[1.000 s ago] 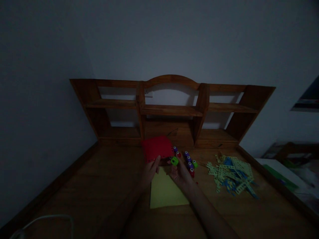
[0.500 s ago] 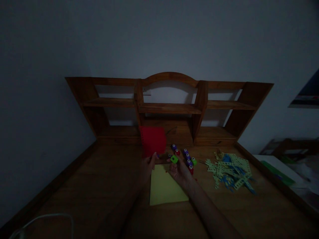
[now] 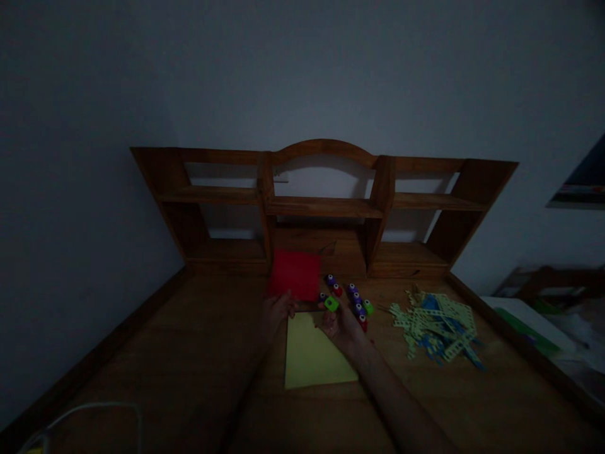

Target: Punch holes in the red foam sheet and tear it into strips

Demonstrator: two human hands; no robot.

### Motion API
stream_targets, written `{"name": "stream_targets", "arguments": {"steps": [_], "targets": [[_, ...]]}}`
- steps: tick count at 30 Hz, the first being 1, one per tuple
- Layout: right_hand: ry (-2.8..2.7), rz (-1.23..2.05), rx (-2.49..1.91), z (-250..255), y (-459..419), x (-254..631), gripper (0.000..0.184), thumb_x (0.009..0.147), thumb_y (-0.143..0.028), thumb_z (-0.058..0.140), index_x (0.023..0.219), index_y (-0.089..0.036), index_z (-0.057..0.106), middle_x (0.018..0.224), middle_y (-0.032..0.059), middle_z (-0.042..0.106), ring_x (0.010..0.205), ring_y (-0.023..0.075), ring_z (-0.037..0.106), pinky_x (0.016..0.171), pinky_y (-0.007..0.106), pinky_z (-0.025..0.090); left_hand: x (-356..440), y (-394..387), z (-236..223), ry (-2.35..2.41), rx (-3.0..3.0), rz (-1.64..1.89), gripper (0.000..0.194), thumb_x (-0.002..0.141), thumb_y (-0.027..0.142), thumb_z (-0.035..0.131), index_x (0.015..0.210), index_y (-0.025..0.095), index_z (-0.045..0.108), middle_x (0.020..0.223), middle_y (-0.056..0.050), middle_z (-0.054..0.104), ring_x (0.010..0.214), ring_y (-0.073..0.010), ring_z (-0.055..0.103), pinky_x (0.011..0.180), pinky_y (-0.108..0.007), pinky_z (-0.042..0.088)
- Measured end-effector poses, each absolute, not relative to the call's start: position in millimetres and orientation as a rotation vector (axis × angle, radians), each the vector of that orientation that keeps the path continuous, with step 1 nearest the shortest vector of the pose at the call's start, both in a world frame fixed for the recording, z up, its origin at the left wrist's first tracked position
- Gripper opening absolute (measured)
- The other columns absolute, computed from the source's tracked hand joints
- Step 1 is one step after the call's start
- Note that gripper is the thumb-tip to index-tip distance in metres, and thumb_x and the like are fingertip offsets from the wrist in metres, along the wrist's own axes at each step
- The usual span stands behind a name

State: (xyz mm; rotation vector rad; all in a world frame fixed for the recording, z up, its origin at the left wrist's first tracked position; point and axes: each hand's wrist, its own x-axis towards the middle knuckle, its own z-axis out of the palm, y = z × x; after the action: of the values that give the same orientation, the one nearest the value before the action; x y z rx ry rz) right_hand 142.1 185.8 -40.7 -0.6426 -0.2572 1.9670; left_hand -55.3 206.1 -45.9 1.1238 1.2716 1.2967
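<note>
My left hand [image 3: 280, 310] pinches the lower edge of a red sheet of paper [image 3: 295, 275], which stands tilted up toward the shelf. My right hand [image 3: 341, 323] is closed around a small green craft punch [image 3: 331, 304], held above the top edge of a yellow sheet of paper [image 3: 316, 353] lying on the desk. Just beyond that hand sit several more punches: a purple one [image 3: 330, 279], a red one [image 3: 337, 290], a column of purple ones [image 3: 356, 297] and another green one [image 3: 368, 307]. Dim light hides finger detail.
A heap of pale green and blue lattice pieces [image 3: 439, 325] lies on the desk's right side. Along the back runs a wooden shelf unit [image 3: 324, 207]. A white cable [image 3: 101, 404] curves at the lower left. Beyond the right edge stands a white surface with a green item [image 3: 529, 331].
The red sheet has shifted right and a little lower, tilting as my left hand turned with it. My right hand keeps the green punch in nearly the same spot.
</note>
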Motion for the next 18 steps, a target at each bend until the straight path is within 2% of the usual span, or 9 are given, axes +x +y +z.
{"name": "stream_targets", "arguments": {"steps": [2,5,8,9,11,13,18], "targets": [[-0.253,1.971,-0.63,-40.1,185.7,142.7,0.018,0.088,-0.026,0.054,0.096,-0.011,0.06,0.071,0.0034,0.071,0.041,0.007,0.059,0.042,0.017,0.049,-50.4,206.5,-45.5,1.159,0.993,1.302,0.037,0.074,0.047,0.063,0.064,0.011,0.062,0.063,-0.007,0.064,0.044,-0.0104,0.051,0.047,-0.024,0.039],[-0.24,1.992,-0.609,-39.4,185.7,143.5,0.019,0.089,-0.028,0.053,0.094,-0.011,0.06,0.068,0.0033,0.07,0.04,0.007,0.058,0.041,0.016,0.048,-49.2,197.0,-45.7,0.919,0.745,1.322,0.018,0.07,0.026,0.07,0.077,0.013,0.062,0.066,-0.001,0.061,0.049,-0.0069,0.051,0.044,-0.018,0.035],[-0.231,2.007,-0.617,-37.8,185.1,143.4,0.02,0.089,-0.029,0.053,0.093,-0.011,0.061,0.061,0.0017,0.068,0.04,0.0076,0.057,0.041,0.017,0.048,-54.6,189.2,-44.3,0.691,0.624,1.288,0.01,0.073,0.011,0.064,0.079,0.014,0.057,0.063,0.003,0.053,0.05,-0.0041,0.048,0.045,-0.014,0.034],[-0.23,2.003,-0.616,-37.1,184.6,143.3,0.019,0.089,-0.028,0.053,0.094,-0.011,0.061,0.062,0.0016,0.068,0.039,0.0073,0.057,0.041,0.017,0.048,-56.5,188.8,-43.1,0.649,0.603,1.258,0.008,0.077,0.011,0.061,0.074,0.014,0.053,0.059,0.004,0.047,0.046,-0.0035,0.044,0.043,-0.014,0.033],[-0.237,1.989,-0.606,-35.7,183.4,143.0,0.019,0.089,-0.027,0.052,0.095,-0.012,0.061,0.066,0.0027,0.069,0.039,0.0064,0.056,0.041,0.017,0.048,-58.9,190.3,-39.9,0.575,0.543,1.171,0.021,0.084,0.015,0.053,0.064,0.015,0.045,0.053,0.006,0.035,0.041,-0.003,0.036,0.039,-0.015,0.03],[-0.247,1.972,-0.606,-35.4,182.5,143.0,0.018,0.089,-0.026,0.052,0.094,-0.012,0.061,0.071,0.004,0.071,0.039,0.0058,0.055,0.041,0.016,0.048,-58.4,191.9,-36.6,0.502,0.484,1.075,0.025,0.087,0.017,0.049,0.063,0.015,0.041,0.052,0.007,0.03,0.04,-0.0028,0.032,0.039,-0.015,0.029],[-0.288,1.976,-0.565,-44.0,185.0,143.1,0.015,0.086,-0.028,0.057,0.088,-0.013,0.062,0.072,0.0036,0.07,0.042,0.007,0.057,0.044,0.017,0.048,-53.2,184.9,-29.8,0.616,0.621,0.919,0.02,0.083,0.02,0.056,0.066,0.013,0.048,0.058,0.003,0.041,0.045,-0.004,0.039,0.044,-0.016,0.033]]}}
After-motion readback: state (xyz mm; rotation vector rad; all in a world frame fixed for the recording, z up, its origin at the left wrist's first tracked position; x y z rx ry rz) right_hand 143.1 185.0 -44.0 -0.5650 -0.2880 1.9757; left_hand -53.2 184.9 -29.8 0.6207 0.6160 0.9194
